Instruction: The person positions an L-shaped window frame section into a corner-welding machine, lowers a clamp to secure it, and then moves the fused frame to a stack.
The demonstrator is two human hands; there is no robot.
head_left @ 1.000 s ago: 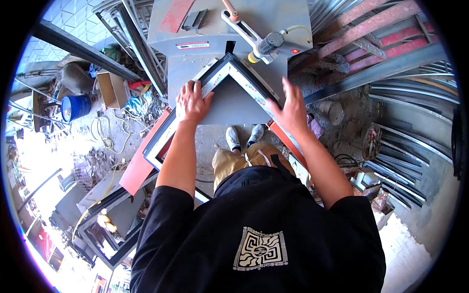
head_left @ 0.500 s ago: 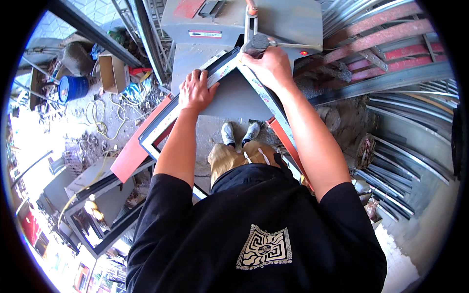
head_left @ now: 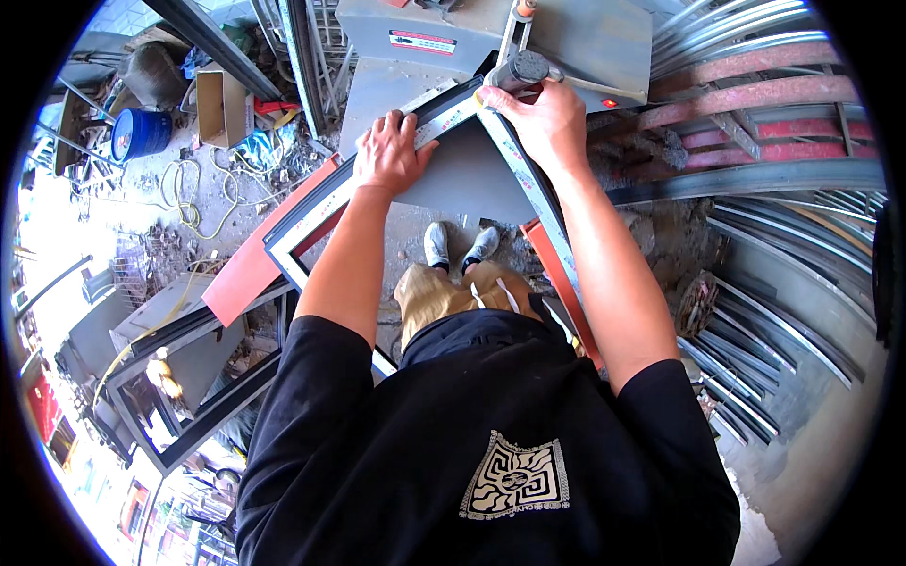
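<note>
A metal frame (head_left: 330, 200), with pale film on its face and dark edges, meets in a corner pointing away from me on a grey machine (head_left: 453, 170). My left hand (head_left: 387, 156) lies over the frame's left bar, fingers apart and thumb out to the side. My right hand (head_left: 547, 123) is closed at the corner, its thumb on the frame beside a small yellowish spot. Its other fingers curl near a dark round disc (head_left: 528, 66) on the machine's arm and are partly hidden. Red-orange supports, left (head_left: 247, 278) and right (head_left: 559, 283), lie beneath the bars.
A red lamp (head_left: 609, 103) glows on the machine. To the left are a blue bucket (head_left: 142, 135), a cardboard box (head_left: 222, 108), a yellow cord (head_left: 184, 203) and another dark frame (head_left: 212, 415). Red rails (head_left: 746, 99) and metal bars (head_left: 741, 373) fill the right.
The whole view has shifted slightly, so the machine and frame sit further right. Both hands stay at the same places on the frame.
</note>
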